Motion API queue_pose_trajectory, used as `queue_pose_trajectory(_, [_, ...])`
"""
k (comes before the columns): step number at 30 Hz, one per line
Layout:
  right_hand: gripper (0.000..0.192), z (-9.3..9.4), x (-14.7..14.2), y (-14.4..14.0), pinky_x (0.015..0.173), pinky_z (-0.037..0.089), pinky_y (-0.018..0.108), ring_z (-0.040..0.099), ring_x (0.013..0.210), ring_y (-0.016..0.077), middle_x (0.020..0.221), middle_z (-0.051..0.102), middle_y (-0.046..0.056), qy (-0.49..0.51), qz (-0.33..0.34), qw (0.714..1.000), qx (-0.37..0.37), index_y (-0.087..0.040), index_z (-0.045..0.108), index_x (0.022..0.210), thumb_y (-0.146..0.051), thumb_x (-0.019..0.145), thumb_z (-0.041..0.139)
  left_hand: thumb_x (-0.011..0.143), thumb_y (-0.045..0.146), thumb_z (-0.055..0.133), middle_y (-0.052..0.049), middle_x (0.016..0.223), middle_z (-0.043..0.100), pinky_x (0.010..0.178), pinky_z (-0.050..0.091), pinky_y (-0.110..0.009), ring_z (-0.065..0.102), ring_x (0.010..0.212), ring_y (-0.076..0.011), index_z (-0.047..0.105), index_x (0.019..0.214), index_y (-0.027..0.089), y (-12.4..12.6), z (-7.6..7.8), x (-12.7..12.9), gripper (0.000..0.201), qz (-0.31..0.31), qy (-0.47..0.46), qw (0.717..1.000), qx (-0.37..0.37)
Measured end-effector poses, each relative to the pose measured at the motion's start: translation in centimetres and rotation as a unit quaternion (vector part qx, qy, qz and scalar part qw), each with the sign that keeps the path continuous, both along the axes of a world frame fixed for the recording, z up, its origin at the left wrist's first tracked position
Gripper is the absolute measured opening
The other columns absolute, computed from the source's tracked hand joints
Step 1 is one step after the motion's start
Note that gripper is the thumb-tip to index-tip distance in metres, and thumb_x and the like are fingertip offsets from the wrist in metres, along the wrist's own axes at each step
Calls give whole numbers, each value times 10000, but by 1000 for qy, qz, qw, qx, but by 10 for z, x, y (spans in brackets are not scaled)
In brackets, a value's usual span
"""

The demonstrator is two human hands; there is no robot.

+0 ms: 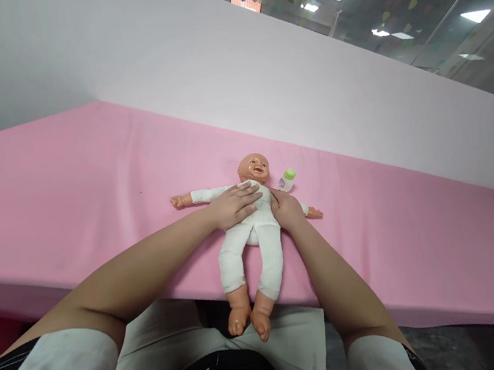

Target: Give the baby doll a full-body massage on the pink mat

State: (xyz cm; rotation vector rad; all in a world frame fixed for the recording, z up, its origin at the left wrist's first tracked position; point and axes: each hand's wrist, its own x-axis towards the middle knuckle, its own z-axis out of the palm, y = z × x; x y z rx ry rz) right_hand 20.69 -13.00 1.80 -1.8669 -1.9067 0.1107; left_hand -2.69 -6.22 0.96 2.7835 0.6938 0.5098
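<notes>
Both hands on the doll, which lies face up across the near edge of the pink bed.

The doll (253, 227) runs along the 12-to-6 o'clock line, head at 12, bare feet hanging past the bed (67, 193) edge at 6, toward the person's lap. The left hand (234, 204) lies flat with fingers spread on its chest, coming in from 8 o'clock. The right hand (285, 209) is curled against the doll's side under the arm at 3 o'clock, apparently pinching the white suit. Both are equally near. A small green-capped bottle (288, 179) lies just beside the head at 2 o'clock.
</notes>
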Motion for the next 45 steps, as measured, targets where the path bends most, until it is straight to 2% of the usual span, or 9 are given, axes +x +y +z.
queue_pose_trajectory(7, [308,8,-21,-26,1203,505,438,687,1325,234,1354,763,74,100,220,964,112,-246,791,1208,-296,996,573,1112,456,242,-129,1568,598,1246,402,-456,568,1456,-279,545,1565,130,15,-6,-1,636,137,-29,990,33])
queue_pose_trajectory(14, [376,28,-62,-59,1292,370,496,618,1420,230,1400,742,26,62,398,916,-6,-304,732,1348,-391,1038,539,1101,459,274,-100,1496,666,1196,440,-444,651,1360,-275,569,1559,197,27,-3,-9,604,159,-10,987,8])
queue_pose_trajectory(21, [590,25,-50,-48,1329,82,675,309,1633,336,1672,485,78,-11,305,951,-56,-327,548,1567,-584,1037,574,1101,475,281,-69,1530,640,1183,453,-393,622,1397,-256,568,1561,204,20,3,-11,606,150,-12,989,-13])
queue_pose_trajectory(28, [636,10,-18,-20,1320,95,690,129,1683,327,1788,232,61,13,180,979,-95,-310,389,1662,-576,1086,435,1095,441,296,-71,1521,649,1209,437,-422,622,1395,-268,608,1522,184,18,1,-8,588,160,-26,987,-4])
queue_pose_trajectory(32, [589,7,-9,-11,1314,291,543,355,1614,294,1735,381,92,10,96,993,-61,-236,428,1646,-459,1105,368,1088,421,317,-98,1445,704,1187,465,-447,657,1335,-280,666,1443,154,13,0,-5,564,164,-53,985,14])
queue_pose_trajectory(36, [515,9,-7,-7,1127,502,479,670,1310,320,1472,682,113,-23,6,998,-50,-236,562,1535,-326,1077,346,1056,357,377,-93,1329,762,1157,499,-452,696,1247,-277,749,1293,185,-5,6,-1,473,147,-102,983,27])
queue_pose_trajectory(40, [447,11,-8,-4,979,547,421,744,1100,316,1231,789,103,-59,-33,995,-73,-263,671,1390,-276,1008,439,1018,342,463,-73,1270,787,1135,527,-437,708,1234,-264,787,1213,230,-33,16,5,394,-7,-149,988,-33])
queue_pose_trajectory(43, [434,10,-8,-2,952,543,409,747,1061,314,1202,793,112,-69,-50,994,-73,-255,692,1352,-275,993,449,1035,375,489,-76,1167,820,1162,508,-435,714,1245,-265,812,1168,245,-48,21,9,373,-145,-156,972,-101])
queue_pose_trajectory(45, [458,9,-7,-2,947,541,413,744,1067,318,1214,789,115,-72,-53,994,-65,-254,677,1377,-256,986,438,1046,391,507,-76,1186,819,1231,438,-466,684,1310,-273,815,1171,261,-51,22,11,357,-179,-142,967,-110])
